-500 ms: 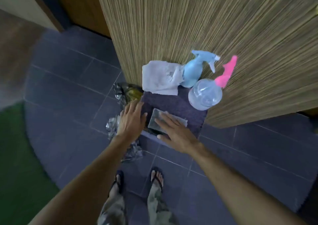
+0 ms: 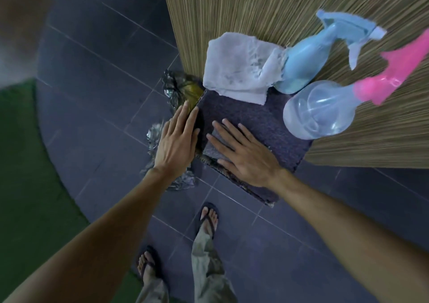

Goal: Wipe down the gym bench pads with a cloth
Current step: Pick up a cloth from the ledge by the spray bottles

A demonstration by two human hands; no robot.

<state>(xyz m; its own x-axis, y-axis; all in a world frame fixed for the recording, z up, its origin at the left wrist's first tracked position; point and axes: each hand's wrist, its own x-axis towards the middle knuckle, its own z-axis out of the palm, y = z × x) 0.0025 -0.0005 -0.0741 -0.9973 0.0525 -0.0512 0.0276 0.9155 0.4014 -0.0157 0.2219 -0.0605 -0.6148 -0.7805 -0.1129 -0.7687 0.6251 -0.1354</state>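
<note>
A dark purple cloth point(image 2: 262, 121) lies spread over the corner of a striped wooden table point(image 2: 255, 8). A smaller folded grey cloth point(image 2: 214, 146) sits on it. My right hand point(image 2: 243, 154) lies flat on the grey cloth, fingers spread. My left hand point(image 2: 178, 140) presses flat against the table's left edge beside the purple cloth, fingers straight. A crumpled white cloth point(image 2: 236, 68) lies further back on the table.
A blue spray bottle point(image 2: 306, 63) and a clear spray bottle with a pink trigger point(image 2: 325, 110) stand at the right. Crumpled silvery plastic point(image 2: 171, 87) lies on the dark tiled floor by the table. A green mat point(image 2: 27, 163) is at the left. My sandalled feet point(image 2: 209, 217) stand below.
The view has moved closer to the table corner. Both hands stay flat in much the same places, the right on the grey cloth.
</note>
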